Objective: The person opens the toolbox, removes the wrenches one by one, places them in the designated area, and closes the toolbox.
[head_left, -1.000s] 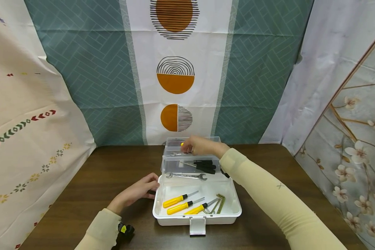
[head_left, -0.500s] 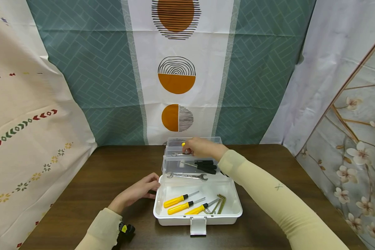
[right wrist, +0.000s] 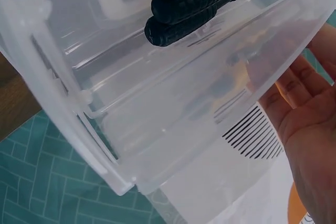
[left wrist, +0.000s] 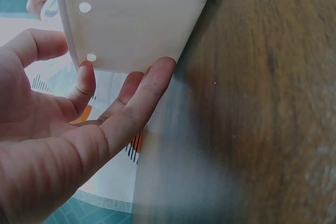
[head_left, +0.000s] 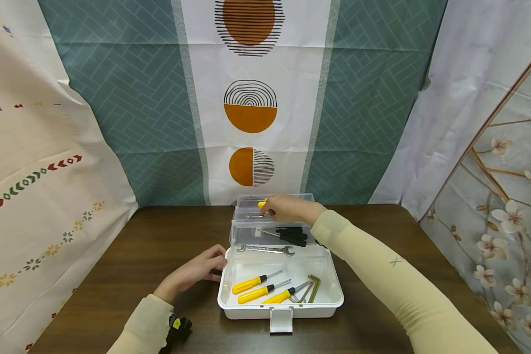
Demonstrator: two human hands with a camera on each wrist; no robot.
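My right hand is over the clear upper tray, its fingertips pinching a thin silver wrench. Beside those fingers shows a yellow-handled tool, partly covered. In the right wrist view the same hand reaches behind the translucent tray wall, which blurs the fingertips. My left hand touches the left side of the white toolbox with loosely extended fingers. The left wrist view shows this hand against the box's side wall.
Inside the box lie several yellow screwdrivers and brass hex keys. A larger wrench lies on the lower tray's front ledge. Black-handled screwdrivers fill part of the middle tray. The front latch hangs down over the brown table.
My right fingers have shifted slightly at the upper tray, and the wrench there now looks thinner, as if turned. More of the yellow-handled tool shows. My left hand stays at the box.
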